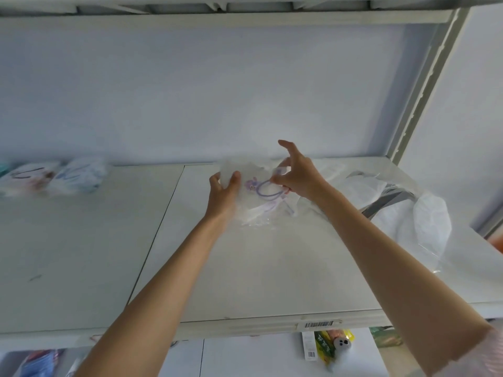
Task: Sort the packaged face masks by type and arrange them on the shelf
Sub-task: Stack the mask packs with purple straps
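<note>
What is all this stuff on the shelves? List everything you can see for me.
mask packet with purple cartoon: one, clear with white mask, mid shelf, held by both hands
mask packets: about two, clear and whitish, blurred, far left of shelf
loose plastic wrap: a heap, clear and white, right of shelf
shelf: one, white, barcode label on front edge
goods below: several, yellow-green and white, lower shelf
left hand: one, grips the packet's left edge
right hand: one, pinches the packet's right side
</note>
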### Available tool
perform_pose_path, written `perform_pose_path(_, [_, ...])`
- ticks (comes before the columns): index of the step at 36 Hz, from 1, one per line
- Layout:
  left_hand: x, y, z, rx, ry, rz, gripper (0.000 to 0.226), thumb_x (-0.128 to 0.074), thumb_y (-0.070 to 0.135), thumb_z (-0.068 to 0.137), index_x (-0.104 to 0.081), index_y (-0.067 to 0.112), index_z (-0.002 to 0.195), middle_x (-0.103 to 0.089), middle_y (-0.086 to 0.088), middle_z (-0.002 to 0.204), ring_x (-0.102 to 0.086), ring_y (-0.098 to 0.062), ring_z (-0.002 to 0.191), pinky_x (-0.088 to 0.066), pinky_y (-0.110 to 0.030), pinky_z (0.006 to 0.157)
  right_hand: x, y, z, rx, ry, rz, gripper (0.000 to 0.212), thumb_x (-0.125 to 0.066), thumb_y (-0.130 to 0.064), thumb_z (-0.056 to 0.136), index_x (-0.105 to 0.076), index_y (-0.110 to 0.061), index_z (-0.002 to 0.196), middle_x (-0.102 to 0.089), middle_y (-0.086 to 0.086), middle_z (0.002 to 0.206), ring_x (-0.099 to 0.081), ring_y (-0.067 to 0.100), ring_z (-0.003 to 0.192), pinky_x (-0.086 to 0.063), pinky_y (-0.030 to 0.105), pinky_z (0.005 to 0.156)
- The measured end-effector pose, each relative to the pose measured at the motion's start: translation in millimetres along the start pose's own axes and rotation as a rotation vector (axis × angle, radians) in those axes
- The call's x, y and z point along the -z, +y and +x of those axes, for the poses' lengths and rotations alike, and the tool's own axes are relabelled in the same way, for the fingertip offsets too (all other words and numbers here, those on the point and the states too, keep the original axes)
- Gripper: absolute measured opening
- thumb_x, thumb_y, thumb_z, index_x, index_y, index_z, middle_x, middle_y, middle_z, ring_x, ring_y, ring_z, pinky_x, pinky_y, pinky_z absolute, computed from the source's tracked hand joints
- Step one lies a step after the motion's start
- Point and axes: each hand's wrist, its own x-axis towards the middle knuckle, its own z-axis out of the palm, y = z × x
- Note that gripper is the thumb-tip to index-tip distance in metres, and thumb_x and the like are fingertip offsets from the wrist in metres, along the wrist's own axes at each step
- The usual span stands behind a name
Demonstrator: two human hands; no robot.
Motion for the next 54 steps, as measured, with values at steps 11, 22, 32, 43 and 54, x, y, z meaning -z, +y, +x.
perform_pose_path(11, [27,-8,6,-0.057,0.103,-0.062,0.048,-0.069,0.013,0.087,-0.042,0.007,0.126,-0.059,0.000,0.099,-0.061,-0.014,0.085,-0.050,-0.020,0.069,-7,30,-5,-0.262,0.287,-0.150,0.041,-0.053,-0.042,0.093,-0.051,-0.017,0.125,-0.066,0.001,0.102,-0.063,0.025,0.097,-0.044,0.030,0.075])
perform_pose_path(22, [52,-12,14,-0.082,0.185,-0.031,0.041,-0.069,0.017,0.088,-0.042,0.015,0.118,-0.055,0.003,0.099,-0.057,-0.010,0.085,-0.047,-0.019,0.072,-44,65,-14,-0.462,-0.017,-0.806,0.081,-0.050,-0.070,0.081,-0.053,-0.006,0.130,-0.043,0.010,0.134,-0.037,0.029,0.125,-0.033,0.034,0.098])
perform_pose_path(32, [52,-16,20,-0.090,0.172,-0.053,0.042,-0.069,0.017,0.088,-0.042,0.013,0.121,-0.056,0.007,0.095,-0.058,-0.014,0.090,-0.047,-0.022,0.077,-49,66,-23,-0.446,0.030,-0.782,0.070,-0.054,-0.062,0.084,-0.049,-0.009,0.128,-0.039,0.011,0.130,-0.036,0.030,0.121,-0.032,0.035,0.100])
perform_pose_path(43, [52,-19,28,-0.083,0.151,-0.022,0.049,-0.069,0.019,0.088,-0.042,0.009,0.127,-0.057,-0.004,0.109,-0.058,-0.018,0.095,-0.048,-0.030,0.086,-41,68,-19,-0.490,-0.003,-0.643,0.072,-0.066,-0.058,0.078,-0.048,-0.010,0.128,-0.043,0.010,0.130,-0.037,0.030,0.122,-0.031,0.035,0.101])
perform_pose_path(54, [50,-15,30,-0.099,0.126,0.048,0.053,-0.069,0.015,0.087,-0.040,0.010,0.130,-0.059,-0.005,0.112,-0.060,-0.020,0.097,-0.049,-0.031,0.087,25,29,-7,-0.174,-0.090,0.505,0.044,-0.072,0.006,0.077,-0.056,-0.013,0.113,-0.063,0.007,0.084,-0.060,0.013,0.063,-0.050,0.023,0.057])
